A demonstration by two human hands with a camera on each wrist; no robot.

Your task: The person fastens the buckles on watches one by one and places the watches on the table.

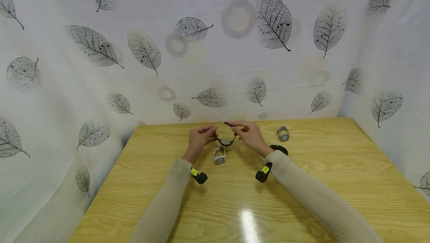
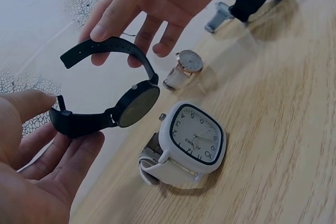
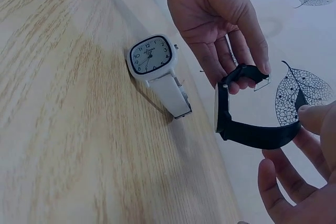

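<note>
Between both hands hangs a black wristwatch (image 1: 226, 143), held above the table with its strap undone and its dark face (image 2: 137, 106) turned down towards the table. My left hand (image 1: 198, 140) pinches the buckle end of the strap between thumb and fingers. At the other side, my right hand (image 1: 250, 134) pinches the long strap end (image 2: 107, 45) with the holes. Just below on the table, nearer the body, rests a white square watch (image 1: 220, 157) with its strap fastened in a loop, its numbered dial (image 3: 150, 56) facing up.
Right of the hands sits a small pale-strapped watch (image 1: 283, 134). A black watch (image 1: 279, 149) lies beside the right wrist, partly covered by the arm. A leaf-patterned cloth (image 1: 209, 97) hangs behind the wooden table (image 1: 141, 183).
</note>
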